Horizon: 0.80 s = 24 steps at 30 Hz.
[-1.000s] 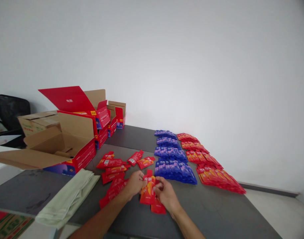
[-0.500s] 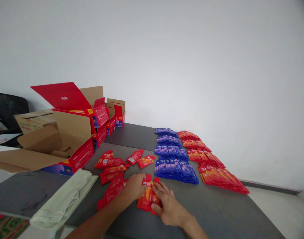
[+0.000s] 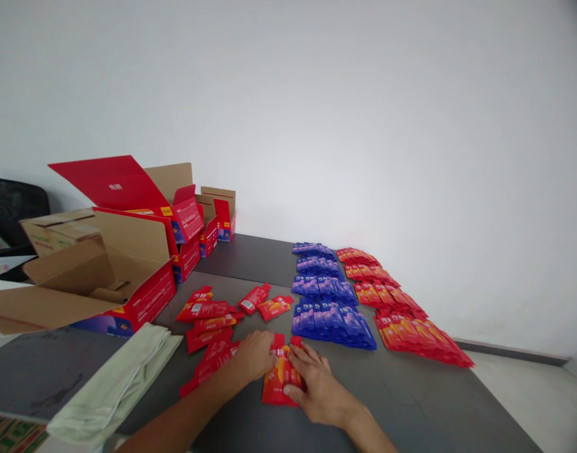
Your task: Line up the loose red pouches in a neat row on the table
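Head camera is showing overlapping red pouches [image 3: 277,385] lying on the dark table [image 3: 392,402] between both hands, long axes pointing away from the person, neither hand clearly nearer. The left hand [image 3: 254,357] is resting curled at their upper left edge, its grip hidden; the right hand [image 3: 320,391] is lying palm-down across their right side, thumb and fingers apart.

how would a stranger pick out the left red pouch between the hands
On the dark grey table, find the bare left hand and right hand on the near side. Between them lies a glossy red pouch with an orange fruit print. The left hand touches its top, whereas the matching red pouch beside it lies partly under the right hand.
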### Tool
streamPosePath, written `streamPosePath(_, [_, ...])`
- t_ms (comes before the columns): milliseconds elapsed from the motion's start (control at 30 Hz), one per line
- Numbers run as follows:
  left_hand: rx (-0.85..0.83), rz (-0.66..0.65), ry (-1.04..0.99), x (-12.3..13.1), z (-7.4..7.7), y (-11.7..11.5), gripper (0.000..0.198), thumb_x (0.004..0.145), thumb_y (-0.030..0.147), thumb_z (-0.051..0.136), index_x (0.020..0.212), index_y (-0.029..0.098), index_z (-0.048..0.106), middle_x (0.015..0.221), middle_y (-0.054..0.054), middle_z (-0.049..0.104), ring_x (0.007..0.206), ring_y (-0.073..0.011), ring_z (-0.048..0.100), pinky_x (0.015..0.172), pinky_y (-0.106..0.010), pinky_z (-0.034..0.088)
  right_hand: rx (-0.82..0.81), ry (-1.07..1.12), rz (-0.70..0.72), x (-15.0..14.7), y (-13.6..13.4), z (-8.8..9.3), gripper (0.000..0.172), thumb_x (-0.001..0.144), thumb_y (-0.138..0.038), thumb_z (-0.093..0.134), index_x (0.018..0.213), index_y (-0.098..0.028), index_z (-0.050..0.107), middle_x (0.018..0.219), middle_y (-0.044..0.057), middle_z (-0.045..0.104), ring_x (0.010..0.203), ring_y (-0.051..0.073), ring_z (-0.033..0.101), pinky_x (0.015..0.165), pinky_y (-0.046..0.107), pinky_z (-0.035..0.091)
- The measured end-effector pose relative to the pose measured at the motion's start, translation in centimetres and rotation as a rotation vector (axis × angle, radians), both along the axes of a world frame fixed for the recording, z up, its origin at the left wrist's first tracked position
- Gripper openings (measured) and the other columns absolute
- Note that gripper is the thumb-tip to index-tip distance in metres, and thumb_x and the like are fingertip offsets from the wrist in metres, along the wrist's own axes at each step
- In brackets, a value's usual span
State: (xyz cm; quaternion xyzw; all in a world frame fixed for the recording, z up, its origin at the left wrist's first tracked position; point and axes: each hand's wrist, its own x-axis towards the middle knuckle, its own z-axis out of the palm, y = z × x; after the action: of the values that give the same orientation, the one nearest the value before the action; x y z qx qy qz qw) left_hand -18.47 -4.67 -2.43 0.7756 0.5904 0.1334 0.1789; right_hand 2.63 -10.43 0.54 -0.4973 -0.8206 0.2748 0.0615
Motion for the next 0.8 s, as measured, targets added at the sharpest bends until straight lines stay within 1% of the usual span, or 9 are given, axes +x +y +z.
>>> streamPosePath(133, [0.033, -0.024, 0.032, 0.0, -0.4, 0.9, 0.013, 0.074, 0.028, 0.059, 0.082, 0.02, 0.065, 0.085, -0.01, 0.069, 0.084, -0.0268, 0.065, 0.073, -0.034, 0.046, 0.012, 0.004, 0.002, 0.1, 0.1, 0.1, 0.066, 0.091, -0.048, 0.053, 0.15, -0.029, 0.03, 0.154, 0.007, 0.025, 0.143, 0.03, 0.01, 0.112, 0.056, 0.012])
streamPosePath(200, [0.096, -0.023, 0.03, 0.0, -0.3, 1.7, 0.016, 0.08, 0.028, 0.053, 0.084, 0.019, 0.066, 0.089, -0.01, 0.069, 0.09, -0.0258, 0.064, 0.079, -0.035, 0.046, 0.035, 0.008, -0.006, 0.0, 0.2, 0.3, 0.066, 0.09, -0.049, 0.055, 0.149, -0.028, 0.032, 0.154, 0.007, 0.026, 0.142, 0.03, 0.012, 0.113, 0.054, 0.014])
streamPosePath(267, [0.219, -0.024, 0.03, 0.1, -0.1, 2.8, 0.024, 0.085, 0.023, 0.046, 0.093, 0.018, 0.067, 0.102, -0.011, 0.068, 0.104, -0.0249, 0.06, 0.093, -0.036, 0.042, 0.06, 0.006, -0.021, -0.1, 0.3, 0.4, 0.066, 0.09, -0.048, 0.055, 0.149, -0.027, 0.033, 0.153, 0.008, 0.026, 0.142, 0.03, 0.012, 0.113, 0.053, 0.015])
streamPosePath(333, [0.33, -0.034, 0.057, 0.2, -0.1, 4.0, 0.031, 0.087, 0.018, 0.042, 0.106, 0.016, 0.066, 0.117, -0.013, 0.064, 0.118, -0.0248, 0.052, 0.105, -0.037, 0.034, 0.079, 0.001, -0.011, -0.4, 0.4, 0.4, 0.065, 0.09, -0.048, 0.054, 0.148, -0.027, 0.033, 0.154, 0.009, 0.025, 0.143, 0.03, 0.01, 0.113, 0.054, 0.015])
streamPosePath(400, [0.372, -0.037, 0.097, 0.2, -0.3, 5.2, 0.037, 0.087, 0.015, 0.04, 0.117, 0.014, 0.062, 0.128, -0.013, 0.059, 0.125, -0.0255, 0.047, 0.11, -0.039, 0.028, 0.084, -0.005, 0.028, -0.8, 0.4, 0.1, 0.063, 0.092, -0.049, 0.051, 0.148, -0.027, 0.033, 0.154, 0.008, 0.024, 0.143, 0.03, 0.008, 0.113, 0.055, 0.013])
streamPosePath(500, [0.352, -0.056, 0.14, 0.1, -1.4, 6.6, 0.045, 0.089, 0.017, 0.041, 0.132, 0.015, 0.054, 0.14, -0.012, 0.051, 0.134, -0.0272, 0.039, 0.112, -0.042, 0.025, 0.081, -0.024, 0.071, -1.5, 0.3, -0.5, 0.059, 0.098, -0.05, 0.041, 0.151, -0.028, 0.027, 0.155, 0.006, 0.02, 0.144, 0.031, 0.004, 0.113, 0.057, 0.007])
streamPosePath(567, [0.301, -0.062, 0.161, 0.0, -2.4, 7.2, 0.046, 0.09, 0.018, 0.041, 0.135, 0.02, 0.051, 0.143, -0.011, 0.049, 0.134, -0.0274, 0.04, 0.111, -0.045, 0.026, 0.096, -0.031, 0.074, -2.0, 0.0, -1.0, 0.056, 0.101, -0.049, 0.034, 0.152, -0.028, 0.023, 0.157, 0.004, 0.015, 0.144, 0.03, 0.0, 0.114, 0.056, 0.003])
streamPosePath(700, [0.285, -0.051, 0.199, -0.7, -3.9, 7.2, 0.051, 0.089, 0.016, 0.04, 0.139, 0.026, 0.046, 0.147, -0.007, 0.045, 0.135, -0.0261, 0.038, 0.112, -0.048, 0.024, 0.134, -0.023, 0.08, -2.9, -0.4, -1.5, 0.056, 0.102, -0.049, 0.03, 0.153, -0.027, 0.019, 0.157, 0.002, 0.01, 0.144, 0.028, -0.005, 0.116, 0.054, 0.001])
streamPosePath(800, [0.314, -0.016, 0.206, -1.7, -4.4, 6.9, 0.055, 0.089, 0.013, 0.038, 0.143, 0.026, 0.041, 0.15, -0.007, 0.042, 0.137, -0.0263, 0.036, 0.112, -0.049, 0.023, 0.151, -0.024, 0.09, -3.8, -0.3, -1.5, 0.057, 0.103, -0.049, 0.029, 0.153, -0.026, 0.019, 0.157, 0.003, 0.01, 0.144, 0.028, -0.004, 0.116, 0.053, 0.001])
